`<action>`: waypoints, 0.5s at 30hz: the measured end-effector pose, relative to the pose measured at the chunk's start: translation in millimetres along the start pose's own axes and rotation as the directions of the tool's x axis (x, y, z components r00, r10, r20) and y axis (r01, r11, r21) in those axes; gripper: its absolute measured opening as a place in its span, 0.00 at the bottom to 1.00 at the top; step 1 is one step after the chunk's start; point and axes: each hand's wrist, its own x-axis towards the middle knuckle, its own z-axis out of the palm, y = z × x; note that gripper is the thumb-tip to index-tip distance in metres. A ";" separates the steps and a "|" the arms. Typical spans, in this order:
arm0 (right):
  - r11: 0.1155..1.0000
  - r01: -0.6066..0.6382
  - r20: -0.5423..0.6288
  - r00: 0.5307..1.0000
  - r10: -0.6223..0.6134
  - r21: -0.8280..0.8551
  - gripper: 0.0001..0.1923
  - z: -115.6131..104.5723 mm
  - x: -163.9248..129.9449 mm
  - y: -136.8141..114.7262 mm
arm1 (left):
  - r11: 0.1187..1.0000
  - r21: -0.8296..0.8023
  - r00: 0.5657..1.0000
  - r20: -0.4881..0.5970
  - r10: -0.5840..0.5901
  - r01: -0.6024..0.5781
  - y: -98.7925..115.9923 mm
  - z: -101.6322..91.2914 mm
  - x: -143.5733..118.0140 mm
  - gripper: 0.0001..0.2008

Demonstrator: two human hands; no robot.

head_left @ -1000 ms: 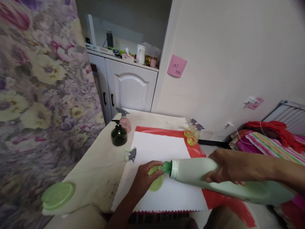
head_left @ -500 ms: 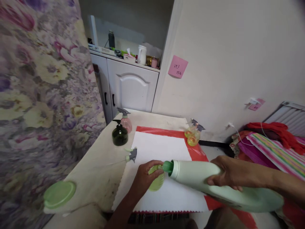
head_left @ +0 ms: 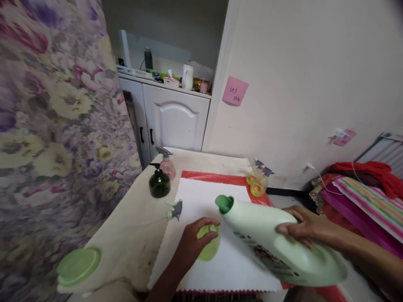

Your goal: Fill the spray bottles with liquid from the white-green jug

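Note:
My left hand [head_left: 197, 239] is closed round the neck of a small yellow-green see-through bottle [head_left: 209, 249], which stands on the white sheet with its mouth uncovered. My right hand [head_left: 299, 228] grips a large pale green detergent bottle [head_left: 267, 226] by its handle. That bottle lies tilted in the air, its green spout [head_left: 224, 204] above and apart from the small bottle's mouth. Part of its printed label faces me. Left of the small bottle, a grey trigger spray head [head_left: 175, 210] with a thin tube lies at the sheet's edge.
A dark green pump bottle [head_left: 159, 183] and a pink spray bottle [head_left: 168, 167] stand at the table's back left. Yellow spray bottles [head_left: 258, 188] stand at the back right. A round green lid [head_left: 78, 265] lies front left. Floral curtain [head_left: 63, 138] borders the left side.
The detergent bottle's spout has lifted off the small bottle's mouth, and its neck now points more upward. My left hand keeps its hold on the small bottle. The view has shifted slightly.

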 end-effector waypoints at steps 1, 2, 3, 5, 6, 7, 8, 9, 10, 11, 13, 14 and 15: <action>0.997 0.057 -0.019 0.998 -0.056 0.052 0.21 -1.5 6.2 0.0 | 1.000 0.000 1.000 0.009 -0.004 0.004 -0.2 -0.3 -0.2 0.10; 0.989 0.111 -0.047 0.993 -0.107 0.102 0.22 -2.1 13.8 -0.7 | 1.000 0.000 1.000 0.017 -0.008 0.008 -0.5 -0.8 -0.5 0.10; 0.976 0.160 -0.083 0.985 -0.149 0.150 0.24 -1.8 22.7 -2.0 | 1.000 0.001 1.000 0.022 -0.014 0.014 -0.7 -1.3 -1.0 0.11; 0.936 0.258 -0.176 0.960 -0.219 0.239 0.27 2.3 44.2 -5.7 | 1.000 0.002 0.999 0.032 -0.028 0.028 -1.0 -2.5 -1.8 0.12; 0.910 0.303 -0.228 0.943 -0.243 0.283 0.28 6.0 56.5 -7.7 | 0.999 0.001 0.999 0.038 -0.037 0.037 -1.1 -3.1 -2.0 0.12; 0.883 0.336 -0.271 0.929 -0.252 0.329 0.28 10.6 69.6 -9.5 | 0.999 -0.003 0.998 0.043 -0.045 0.046 -1.0 -3.8 -2.0 0.12; 0.849 0.369 -0.315 0.914 -0.257 0.379 0.29 16.1 83.5 -11.0 | 0.999 -0.005 0.997 0.051 -0.052 0.052 -1.0 -4.6 -1.8 0.12; 0.816 0.393 -0.340 0.904 -0.259 0.424 0.30 22.0 97.8 -11.9 | 0.998 -0.005 0.997 0.057 -0.059 0.059 -0.9 -5.4 -1.4 0.12; 0.781 0.419 -0.360 0.894 -0.266 0.463 0.30 28.3 112.7 -12.4 | 0.998 -0.004 0.996 0.061 -0.066 0.067 -1.0 -6.3 -0.8 0.13; 0.756 0.446 -0.391 0.879 -0.272 0.479 0.31 34.6 127.8 -12.2 | 0.997 0.003 0.995 0.062 -0.075 0.075 -1.0 -7.3 -0.3 0.13; 0.711 0.503 -0.465 0.842 -0.274 0.492 0.32 46.8 158.0 -10.2 | 0.995 0.030 0.993 0.065 -0.095 0.093 -1.1 -9.7 0.8 0.13; 0.693 0.529 -0.506 0.820 -0.268 0.490 0.34 52.3 172.5 -8.5 | 0.993 0.045 0.992 0.072 -0.108 0.105 -1.0 -11.1 1.3 0.14; 0.677 0.551 -0.535 0.802 -0.266 0.488 0.36 57.3 186.1 -6.3 | 0.991 0.058 0.989 0.084 -0.123 0.118 -0.8 -12.6 1.7 0.15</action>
